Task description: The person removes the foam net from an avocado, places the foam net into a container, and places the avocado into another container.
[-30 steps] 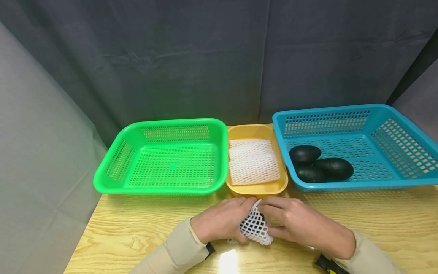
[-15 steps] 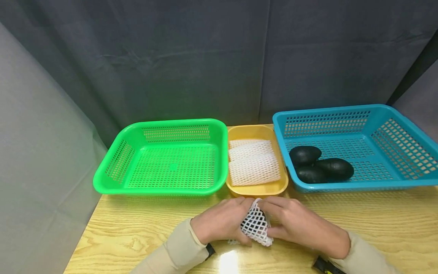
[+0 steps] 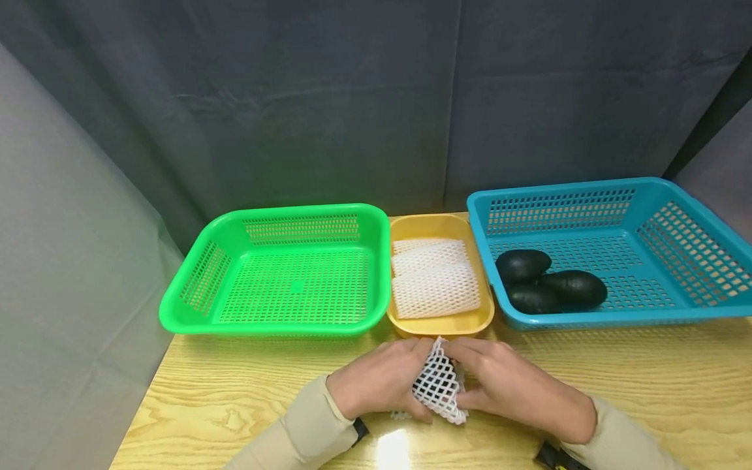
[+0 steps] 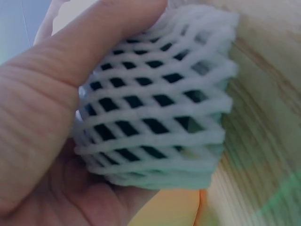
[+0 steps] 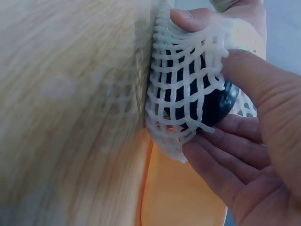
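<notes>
A white foam net sleeve (image 3: 437, 385) lies between my hands at the table's front, partly covering a dark avocado (image 5: 218, 106). My left hand (image 3: 378, 377) grips the sleeve with the fruit inside, its thumb lying across the mesh in the left wrist view. At the sleeve's other end, my right hand (image 3: 508, 385) pinches the net's edge between thumb and fingers. In the right wrist view, bare black skin shows past that edge, and the right fingers are close against it. The fruit's far end is hidden by the net and left hand.
Right behind the hands stands a yellow tray (image 3: 482, 320) with folded white foam nets (image 3: 437, 287). To its left is a green basket (image 3: 276, 326). A blue basket (image 3: 634, 316) on the right holds dark avocados (image 3: 572, 288) in its near left corner.
The right hand and forearm have shifted slightly left. The net's edge between the hands has moved a little; the left hand has stayed nearly still.
</notes>
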{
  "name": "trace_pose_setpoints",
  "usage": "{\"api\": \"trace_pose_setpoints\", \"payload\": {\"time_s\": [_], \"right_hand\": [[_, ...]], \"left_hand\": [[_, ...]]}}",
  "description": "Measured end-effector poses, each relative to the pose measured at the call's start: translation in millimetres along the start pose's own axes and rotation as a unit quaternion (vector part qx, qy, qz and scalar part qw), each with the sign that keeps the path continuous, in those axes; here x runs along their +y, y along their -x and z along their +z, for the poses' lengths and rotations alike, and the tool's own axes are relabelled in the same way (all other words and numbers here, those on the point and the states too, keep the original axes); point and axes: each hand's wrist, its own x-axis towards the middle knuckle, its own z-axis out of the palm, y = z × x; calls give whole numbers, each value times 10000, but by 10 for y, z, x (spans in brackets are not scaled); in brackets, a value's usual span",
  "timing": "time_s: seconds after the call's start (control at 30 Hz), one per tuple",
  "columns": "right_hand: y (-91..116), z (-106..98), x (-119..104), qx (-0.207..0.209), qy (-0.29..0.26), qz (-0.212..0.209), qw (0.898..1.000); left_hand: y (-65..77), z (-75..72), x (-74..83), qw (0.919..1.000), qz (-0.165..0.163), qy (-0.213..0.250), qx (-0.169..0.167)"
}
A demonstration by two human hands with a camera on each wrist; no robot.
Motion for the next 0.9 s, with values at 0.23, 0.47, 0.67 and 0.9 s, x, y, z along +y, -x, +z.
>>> {"api": "trace_pose_setpoints", "payload": {"time_s": [0.23, 0.47, 0.67, 0.9], "right_hand": [[9, -9, 3, 90, 283, -162, 9994], [19, -16, -8, 159, 727, -294, 9968], [18, -13, -15, 226, 768, -314, 9963], [18, 25, -22, 234, 649, -226, 9974]], "left_hand": [[16, 1, -2, 9999, 136, -66, 26], [13, 3, -7, 9996, 230, -128, 70], [12, 4, -11, 9994, 288, -158, 96], [22, 6, -12, 9994, 284, -174, 89]]}}
